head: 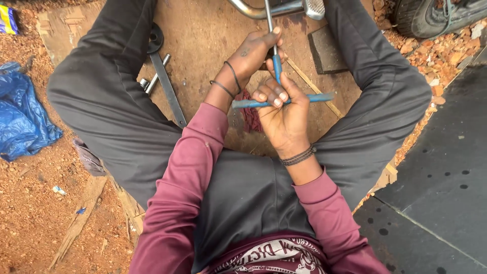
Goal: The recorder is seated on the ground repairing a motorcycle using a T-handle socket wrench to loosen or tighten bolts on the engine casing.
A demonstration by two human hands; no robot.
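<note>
Right hand (284, 114), nearest at frame centre, was clamped on the blue crossbar of a T-wrench (276, 68); the bar ran left-right, sticking out both sides of the fist. Shaft ran straight up-frame from those fingers. Left hand (251, 56), farther, was pinched round the shaft. Beyond, the shaft met a chrome tube (253, 10) at top centre.

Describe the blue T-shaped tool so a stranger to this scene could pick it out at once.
Look between the seated person's spread knees, above the wooden board. The right hand grips the T-handle wrench by its blue crossbar, and the left hand steadies its shaft. Unlike the bare grey tools lying flat nearby, it is blue and held.
</note>
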